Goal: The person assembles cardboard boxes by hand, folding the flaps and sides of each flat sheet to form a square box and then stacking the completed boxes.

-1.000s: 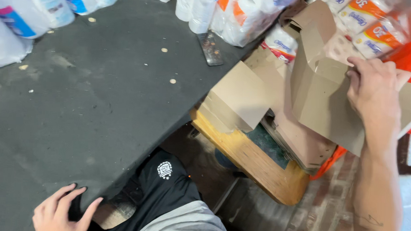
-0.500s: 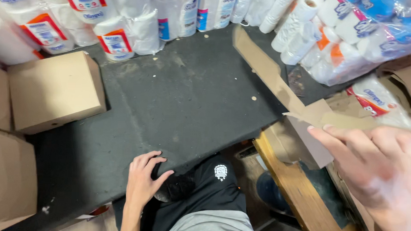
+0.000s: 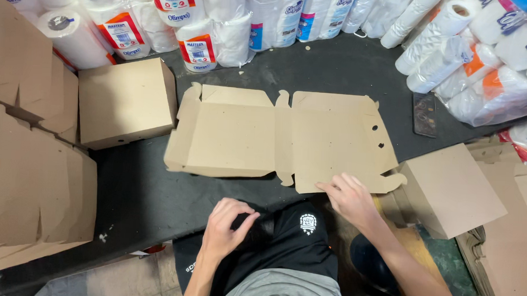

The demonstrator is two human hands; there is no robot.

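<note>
Flat die-cut cardboard blank [image 3: 281, 137] laid unfolded on dark bench [image 3: 128, 190], centre, just right of folded box [image 3: 125, 102]. Right hand [image 3: 349, 199] rested on blank's near edge, fingers [image 3: 332, 188] spread, nothing gripped. Left hand [image 3: 226, 225] near of blank, at bench edge, fingers curled, empty.

Risks, as judged:
- blank held at one edge only; could be skewed or slid when lifted
- near tabs overhang bench edge; could be creased wrongly if pressed
- phone [image 3: 424, 114], right of blank, could be knocked
</note>
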